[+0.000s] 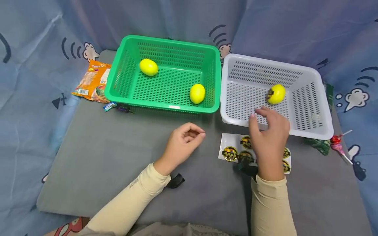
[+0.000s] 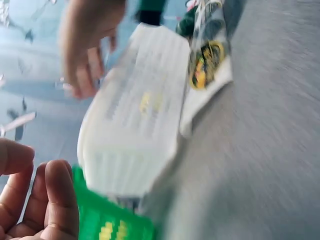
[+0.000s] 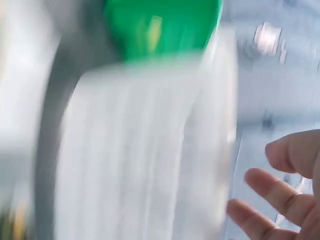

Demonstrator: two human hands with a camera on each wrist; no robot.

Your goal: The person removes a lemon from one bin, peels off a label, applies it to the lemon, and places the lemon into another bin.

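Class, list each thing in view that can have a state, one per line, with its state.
Green basket: upright, holding two lemons
Two lemons: apart, no label showing
White basket: upright, holding one lemon
Third lemon: dark label on it
Sticker sheet: flat, stickers on it, partly hidden
Left hand: loosely curled, nothing visible held
Right hand: thumb and fingers apart, empty
Orange packet: lying down, partly hidden
Blue candy: wrapped

the bare left hand [image 1: 180, 147] curls loosely, thumb near fingertips; the bare right hand [image 1: 271, 134] is raised, thumb and fingers parted; both cream-fabric-sleeved forearms [image 1: 273, 206] reach forward.
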